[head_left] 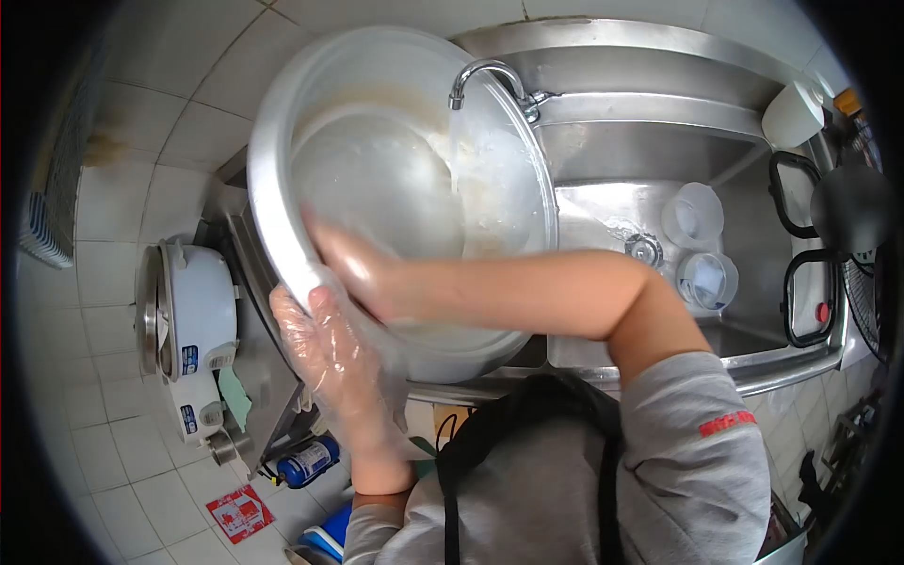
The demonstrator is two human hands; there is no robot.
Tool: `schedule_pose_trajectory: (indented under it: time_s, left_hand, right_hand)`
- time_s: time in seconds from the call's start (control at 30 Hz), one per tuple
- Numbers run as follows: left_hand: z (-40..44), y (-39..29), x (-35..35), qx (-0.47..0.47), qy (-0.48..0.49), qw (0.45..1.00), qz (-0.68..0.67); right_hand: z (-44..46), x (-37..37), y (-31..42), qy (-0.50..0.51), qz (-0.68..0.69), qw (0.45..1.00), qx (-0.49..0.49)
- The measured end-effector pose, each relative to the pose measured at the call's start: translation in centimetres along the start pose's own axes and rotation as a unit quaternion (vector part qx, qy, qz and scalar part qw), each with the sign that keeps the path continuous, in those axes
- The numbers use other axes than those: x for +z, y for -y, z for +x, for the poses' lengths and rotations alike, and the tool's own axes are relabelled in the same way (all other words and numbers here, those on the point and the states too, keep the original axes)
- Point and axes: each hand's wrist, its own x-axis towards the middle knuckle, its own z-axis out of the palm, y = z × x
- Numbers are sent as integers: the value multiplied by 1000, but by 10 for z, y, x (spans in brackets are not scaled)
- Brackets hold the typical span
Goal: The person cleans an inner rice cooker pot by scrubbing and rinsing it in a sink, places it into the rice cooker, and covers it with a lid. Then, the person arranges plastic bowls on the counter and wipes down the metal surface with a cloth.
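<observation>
1. Tub (377,188), one: large, translucent white, roughly round, so no long axis to reckon with. It sits at the left end of the steel sink (584,221), its open mouth turned toward your view. It seems to lean; the direction is hard to judge through the curved lens.

2. Left hand (331,344), in a clear plastic glove: at the tub's near-left rim, its fingers seemingly closed about that edge. From this grip the tub's body lies ahead and to your right.

3. Right hand (353,259): inside the tub, by the near-left wall. Blurred; you cannot tell whether its fingers are spread or curled, nor whether they press on the wall.

4. Key relation: one stretch of rim lies between your two hands, the left at the edge, the right just within. Both are near the same side; the far rim is well apart from either.

5. Right forearm (508,290): reaches across the near part of the tub's mouth from your right.

6. Tap (494,68), one: curved spout over the tub's far-right part, with a thin water stream (454,141) below it.

7. Plastic containers, two, clear: upper (692,216) and lower (706,281), in the basin right of the tub, beside the drain (644,249).
</observation>
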Motion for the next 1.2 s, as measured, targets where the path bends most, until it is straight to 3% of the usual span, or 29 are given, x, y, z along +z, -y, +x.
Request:
schedule_pose_trajectory:
  time_s: [0.03, 0.17, 0.27, 0.33, 0.4, 0.47, 0.53, 0.6, 0.67, 0.73, 0.8, 0.9, 1.0, 1.17, 1.2]
  left_hand:
    - [-1, 2, 0, -14, -16, 1000, -6]
    - [4, 23, -13, 0, -31, 996, 86]
    - [-3, 0, 3, -9, -57, 986, 155]
    - [-4, -19, 11, -30, -67, 984, 164]
    - [-3, -24, 13, -63, -60, 986, 140]
    - [2, -13, 7, -23, -18, 998, 55]
    - [11, 13, -7, 50, 26, 998, 29]
    - [10, 11, -7, 19, 18, 1000, 0]
    - [9, 9, -5, 2, 4, 1000, -17]
    - [9, 9, -3, 9, -6, 1000, -3]
    - [9, 12, 0, 21, -15, 1000, 17]
    - [7, 14, 0, 26, -24, 999, 29]
    - [7, 14, -1, 31, -26, 998, 41]
    - [14, 18, -4, 51, -25, 997, 43]
    - [14, 20, -6, 56, -24, 997, 44]
  right_hand:
    - [-48, -4, 16, -21, -243, 969, 47]
    - [-82, -99, -13, 25, -441, 885, 146]
    - [-109, -160, -40, 71, -564, 790, 231]
    - [-120, -186, -25, -10, -842, 516, 153]
    - [-137, -210, -22, -160, -901, 397, 66]
    - [-149, -238, -10, -329, -845, 421, 19]
    - [-162, -297, 2, -452, -778, 435, 48]
    - [-194, -365, 0, -538, -726, 422, 76]
    - [-226, -440, -3, -604, -717, 335, 96]
    - [-259, -482, -4, -688, -632, 325, 146]
    - [-289, -494, -3, -585, -708, 231, 322]
    - [-303, -520, 2, -596, -733, 267, 189]
    - [-296, -504, 45, -573, -746, 263, 215]
    - [-330, -378, 148, -555, -823, 120, 12]
    - [-337, -337, 172, -561, -820, 114, 30]
